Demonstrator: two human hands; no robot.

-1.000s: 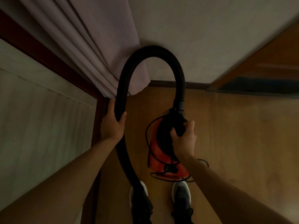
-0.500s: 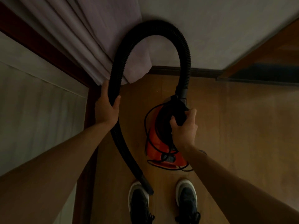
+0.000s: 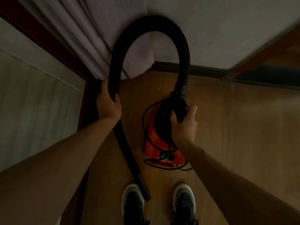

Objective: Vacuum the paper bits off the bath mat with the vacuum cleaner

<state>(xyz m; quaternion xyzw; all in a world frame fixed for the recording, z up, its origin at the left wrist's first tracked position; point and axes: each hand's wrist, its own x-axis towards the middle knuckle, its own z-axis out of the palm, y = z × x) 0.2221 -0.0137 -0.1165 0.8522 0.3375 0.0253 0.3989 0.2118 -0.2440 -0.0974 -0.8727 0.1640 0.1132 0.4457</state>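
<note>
A red canister vacuum cleaner [image 3: 155, 138] hangs above the wooden floor, its black cord [image 3: 146, 114] looped loosely around it. My right hand [image 3: 184, 125] grips the black handle on top of the vacuum. A black ribbed hose [image 3: 155, 23] arches up from the vacuum's front and comes down on the left. My left hand [image 3: 108, 104] grips that hose partway down. The hose's grey nozzle end [image 3: 143, 187] dangles just in front of my left shoe. No bath mat or paper bits are in view.
A pale curtain [image 3: 90, 34] hangs at the upper left beside a dark wooden door frame [image 3: 87, 88]. A white wall with a dark baseboard [image 3: 207, 69] runs across the top. An opening with a dark floor [image 3: 272, 75] lies at the right. My shoes [image 3: 133, 203] stand on the wooden floor [image 3: 243, 135].
The vacuum and hose have lifted higher; the nozzle end now hangs free before my left shoe. Both hands keep the same grips.
</note>
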